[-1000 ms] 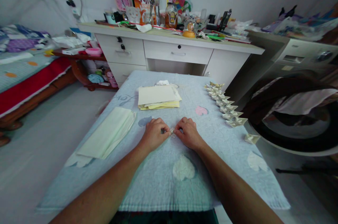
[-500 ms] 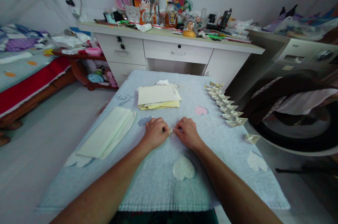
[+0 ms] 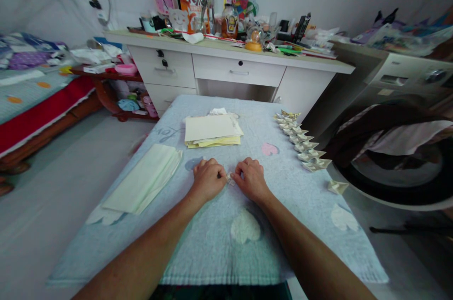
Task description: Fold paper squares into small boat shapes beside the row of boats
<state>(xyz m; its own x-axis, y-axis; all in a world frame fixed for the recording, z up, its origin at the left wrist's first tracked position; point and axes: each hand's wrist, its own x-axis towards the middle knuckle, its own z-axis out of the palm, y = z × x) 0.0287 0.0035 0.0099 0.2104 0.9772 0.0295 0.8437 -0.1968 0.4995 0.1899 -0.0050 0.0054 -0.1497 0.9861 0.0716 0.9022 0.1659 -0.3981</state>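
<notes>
Between my two hands is a small folded piece of paper [image 3: 230,179], mostly covered by the fingers. My left hand [image 3: 209,178] pinches its left side, and my right hand [image 3: 250,178] pinches the right side; both rest low over the cloth. Down the right side of the table runs a row of folded paper boats [image 3: 307,144], with a single paper boat [image 3: 337,187] nearer to me. Beyond my hands lies a stack of paper sheets [image 3: 212,129]. Left of my left arm is a pile of pale green folded paper [image 3: 145,179].
A light blue cloth [image 3: 205,253] with heart patterns covers the table. Behind it stands a white desk [image 3: 226,66] crowded with jars, bags and small items. A washing machine [image 3: 392,78] stands at the right, a bed [image 3: 46,102] at the left.
Hardly anything differs. My fingers have shifted very slightly on the small paper, and the whole view has tilted a little.
</notes>
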